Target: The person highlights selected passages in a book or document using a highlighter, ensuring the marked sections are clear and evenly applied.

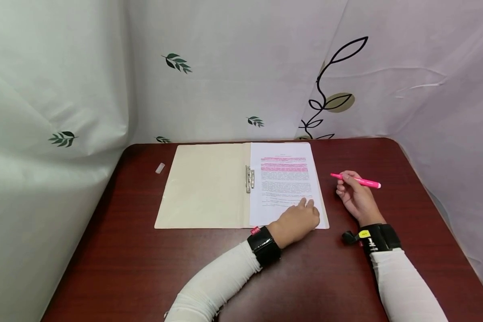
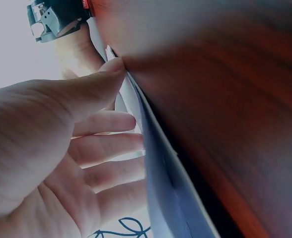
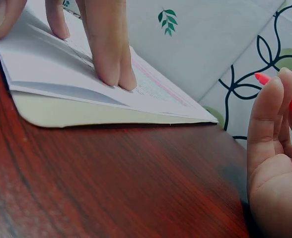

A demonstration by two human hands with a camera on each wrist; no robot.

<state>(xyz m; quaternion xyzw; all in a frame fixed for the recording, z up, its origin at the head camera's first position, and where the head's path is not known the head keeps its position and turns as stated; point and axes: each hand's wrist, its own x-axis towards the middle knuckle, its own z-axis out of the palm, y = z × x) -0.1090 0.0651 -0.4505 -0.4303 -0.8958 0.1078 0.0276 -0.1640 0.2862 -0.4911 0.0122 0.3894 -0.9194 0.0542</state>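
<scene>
A cream folder (image 1: 205,188) lies spread flat on the table, a metal clip (image 1: 248,179) at its spine. On its right half are printed white sheets (image 1: 283,183), several lines marked in pink. My left hand (image 1: 299,221) rests on the lower part of the sheets. Its fingers (image 3: 106,54) are extended with their tips on the paper, and its thumb (image 2: 94,91) is at the sheets' near edge. To the right of the folder, my right hand (image 1: 358,197) holds a pink highlighter (image 1: 368,183) above the table, coloured tip pointing left.
A small whitish block (image 1: 160,168) lies left of the folder on the dark red-brown table (image 1: 124,264). Behind the table hangs a pale curtain (image 1: 225,67) with leaf prints. Black bands (image 1: 264,246) wrap both wrists over white sleeves.
</scene>
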